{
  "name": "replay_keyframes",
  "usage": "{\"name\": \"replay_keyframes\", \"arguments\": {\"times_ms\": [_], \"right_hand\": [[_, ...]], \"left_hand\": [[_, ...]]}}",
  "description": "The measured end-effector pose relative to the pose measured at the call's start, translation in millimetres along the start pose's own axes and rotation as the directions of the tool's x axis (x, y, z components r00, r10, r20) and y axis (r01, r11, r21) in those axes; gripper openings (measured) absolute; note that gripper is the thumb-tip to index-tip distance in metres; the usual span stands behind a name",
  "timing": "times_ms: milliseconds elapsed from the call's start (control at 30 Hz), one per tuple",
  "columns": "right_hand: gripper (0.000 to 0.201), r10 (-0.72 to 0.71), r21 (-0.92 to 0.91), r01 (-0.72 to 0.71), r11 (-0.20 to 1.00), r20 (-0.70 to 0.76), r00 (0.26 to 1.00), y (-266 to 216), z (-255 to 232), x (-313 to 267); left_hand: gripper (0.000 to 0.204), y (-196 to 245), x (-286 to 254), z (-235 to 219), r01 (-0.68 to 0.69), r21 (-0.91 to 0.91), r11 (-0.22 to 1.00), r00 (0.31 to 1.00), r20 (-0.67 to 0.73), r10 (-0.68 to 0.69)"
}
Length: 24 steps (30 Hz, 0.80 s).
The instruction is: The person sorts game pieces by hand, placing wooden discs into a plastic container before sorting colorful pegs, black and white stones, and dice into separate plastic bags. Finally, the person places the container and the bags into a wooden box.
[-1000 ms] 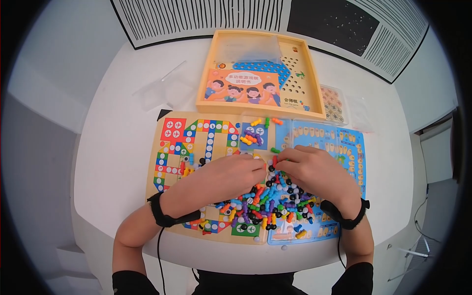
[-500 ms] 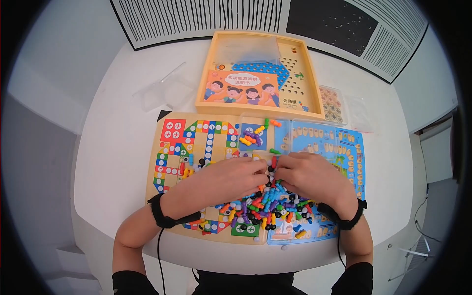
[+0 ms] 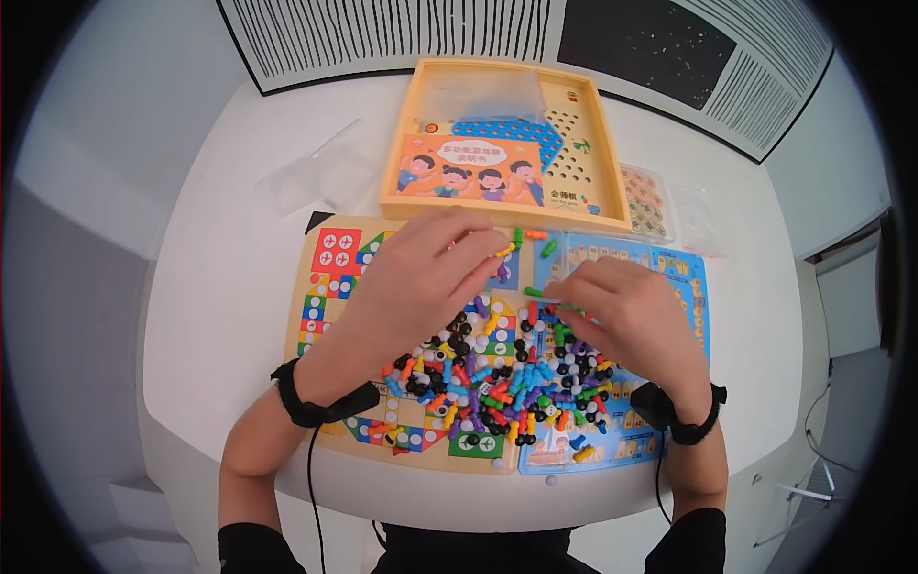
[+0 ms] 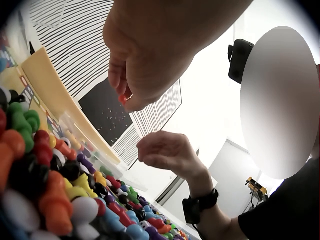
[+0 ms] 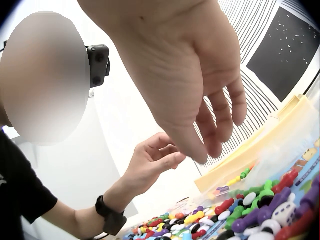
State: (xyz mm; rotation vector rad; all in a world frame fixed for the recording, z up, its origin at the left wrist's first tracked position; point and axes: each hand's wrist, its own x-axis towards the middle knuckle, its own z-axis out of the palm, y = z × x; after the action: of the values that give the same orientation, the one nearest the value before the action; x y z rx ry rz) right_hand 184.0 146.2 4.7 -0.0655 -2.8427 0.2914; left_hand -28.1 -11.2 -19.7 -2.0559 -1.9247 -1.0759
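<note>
My left hand [image 3: 426, 268] hovers over the left part of a clear plastic tray [image 4: 75, 131], pinching a small red-orange piece [image 4: 123, 99] that is mostly hidden by the fingertips. Yellow [image 3: 504, 252] and purple pawns lie in the tray below it. My right hand [image 3: 626, 311] is raised near the tray's front edge, with relaxed, slightly bent fingers and nothing visible between them. A green pawn [image 3: 549, 249] lies in the tray's middle part, and another green pawn [image 3: 534, 293] is close to the right fingertips. Under both hands spreads a heap of mixed coloured pawns [image 3: 521, 387], black and white beads and dice.
Two game boards lie side by side, a ludo-style board [image 3: 335, 253] and a blue board [image 3: 693, 306]. Behind them stands a wooden box [image 3: 620, 196] with an orange booklet [image 3: 469, 172]. Wooden discs [image 3: 643, 196] in a case and clear plastic packaging [image 3: 320, 177] lie around it.
My left hand has risen from the heap to the tray's left side. The right hand has moved slightly up and lifted. One more green pawn now lies in the tray.
</note>
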Motion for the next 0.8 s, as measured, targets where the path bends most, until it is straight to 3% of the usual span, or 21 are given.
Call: {"name": "replay_keyframes", "arguments": {"times_ms": [100,167,200,267,300,367,533,633,800], "right_hand": [[0.019,-0.096,0.075,0.090,0.993,0.086,0.992,-1,13,-3],[0.017,-0.095,0.046,0.093,0.995,0.063,0.993,-2,24,-1],[0.016,-0.095,0.016,0.094,0.995,0.040,0.995,-3,28,-1],[0.016,-0.103,-0.012,0.104,0.995,0.070,0.992,-4,33,-3],[0.016,-0.109,-0.041,0.113,0.993,0.099,0.989,-5,34,-3],[0.016,-0.102,-0.050,0.109,0.993,0.127,0.987,-5,34,-3],[0.014,-0.085,-0.085,0.103,0.991,0.191,0.978,-4,30,-4],[0.015,-0.098,0.007,0.099,0.995,0.192,0.976,-1,22,-7],[0.016,-0.005,0.100,-0.014,0.995,0.183,0.983,0,3,-5]], "left_hand": [[0.021,-3,1,-3,0.032,0.024,0.999,0.999,0.004,-0.032],[0.023,-6,-5,-3,0.047,-0.075,0.996,0.972,0.235,-0.028],[0.023,-6,-7,-1,0.048,-0.075,0.996,0.972,0.234,-0.029],[0.025,-5,-12,5,-0.095,-0.164,0.982,0.932,0.333,0.146],[0.025,-5,-14,7,-0.094,-0.163,0.982,0.932,0.333,0.145],[0.027,-4,-18,12,-0.158,-0.155,0.975,0.847,0.486,0.215],[0.026,-1,-26,25,-0.180,-0.131,0.975,0.824,0.521,0.222],[0.024,5,-23,22,-0.176,-0.119,0.977,0.817,0.536,0.213],[0.020,3,-27,24,-0.162,-0.154,0.975,0.828,0.517,0.219]]}}
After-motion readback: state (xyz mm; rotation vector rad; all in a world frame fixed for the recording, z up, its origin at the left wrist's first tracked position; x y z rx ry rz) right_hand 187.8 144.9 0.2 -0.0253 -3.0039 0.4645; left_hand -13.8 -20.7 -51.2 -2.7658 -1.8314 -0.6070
